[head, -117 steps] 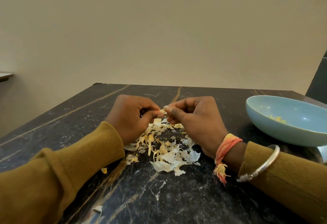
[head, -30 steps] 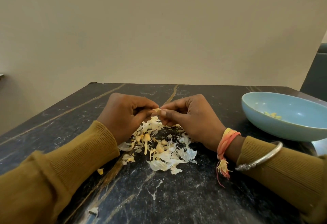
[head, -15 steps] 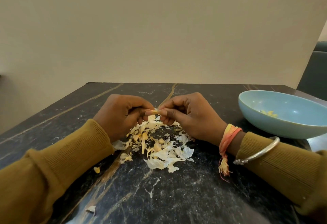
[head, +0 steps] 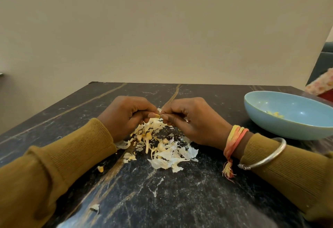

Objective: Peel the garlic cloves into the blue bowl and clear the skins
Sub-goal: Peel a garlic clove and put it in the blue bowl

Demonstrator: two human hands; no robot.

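Both hands meet above the skins: left hand and right hand, fingers curled, pinch one small garlic clove between them (mostly hidden). Peeled cloves lie in the blue bowl, well right on the table.

A plain cream wall stood behind the black stone surface, which had thin white and gold lines. Past its right corner were a dark grey thing and a flowery cloth.
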